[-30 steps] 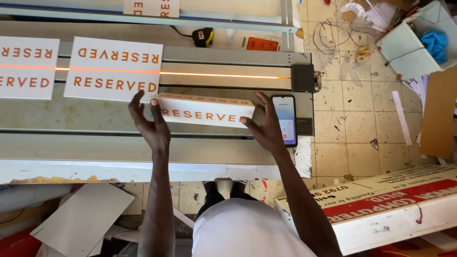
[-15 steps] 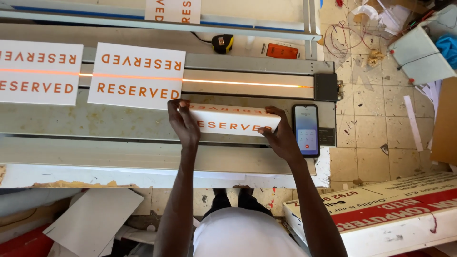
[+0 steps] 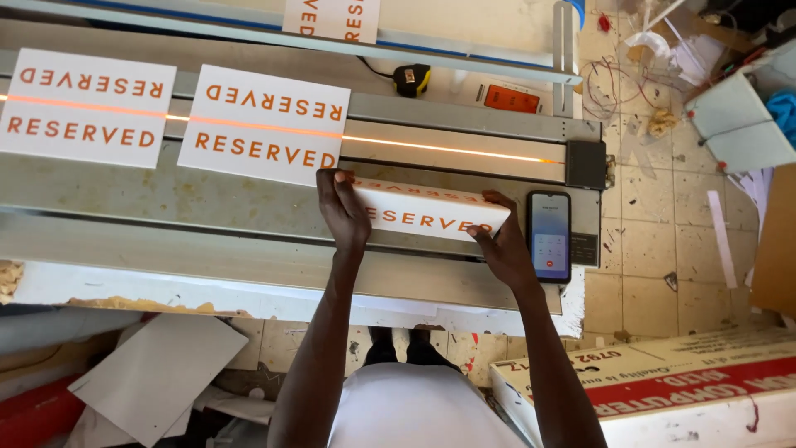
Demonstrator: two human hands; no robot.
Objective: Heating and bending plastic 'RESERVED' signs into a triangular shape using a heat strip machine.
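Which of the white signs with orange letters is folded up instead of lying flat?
The folded sign held between the left hand and right hand. The two flat signs to its left lie open across the glowing orange line.

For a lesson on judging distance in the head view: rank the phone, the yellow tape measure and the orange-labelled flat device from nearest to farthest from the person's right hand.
From the right hand:
1. Phone, just to its right on the bench.
2. Orange-labelled flat device, farther up the bench.
3. Yellow tape measure, up and left, slightly farther.

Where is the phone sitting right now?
The phone lies on the bench at its right end, just right of the right hand gripping the folded white sign.
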